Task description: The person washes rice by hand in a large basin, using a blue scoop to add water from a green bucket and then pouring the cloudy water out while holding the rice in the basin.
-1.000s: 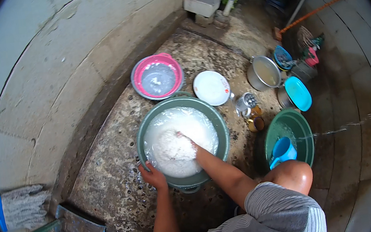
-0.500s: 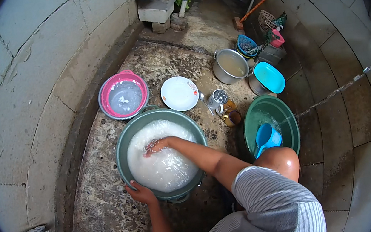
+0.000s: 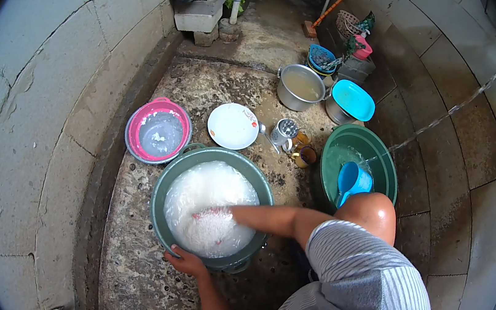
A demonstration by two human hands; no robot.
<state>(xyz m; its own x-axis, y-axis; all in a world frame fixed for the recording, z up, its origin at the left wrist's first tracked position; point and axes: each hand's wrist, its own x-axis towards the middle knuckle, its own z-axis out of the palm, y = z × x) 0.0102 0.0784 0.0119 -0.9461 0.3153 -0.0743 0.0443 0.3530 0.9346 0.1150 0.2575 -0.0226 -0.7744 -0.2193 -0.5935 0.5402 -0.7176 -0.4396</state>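
A large grey-green basin (image 3: 158, 223) stands before me, holding cloudy white water with what look like rice grains (image 3: 211, 181). My left hand (image 3: 186, 263) grips its near-left rim, the thumb lying over the edge. Inside the basin is my right hand (image 3: 213, 214), at the middle of the wet white mass. Pale grains and water cover most of that hand; only bits of reddish skin show, and its fingers are hidden and blurred. The right forearm crosses over the basin's right rim.
Beyond stand a pink colander in a bowl (image 3: 186, 139), a white plate (image 3: 228, 134), a spoon (image 3: 268, 137), cups (image 3: 304, 157) and a metal pot (image 3: 282, 96). At right, water streams into a green tub (image 3: 393, 165) with a blue dipper (image 3: 353, 180). Block walls (image 3: 34, 131) curve around.
My right hand has moved slightly down and toward me in the basin and is now largely covered by white grains. My left hand stays on the rim. The view has shifted a little.
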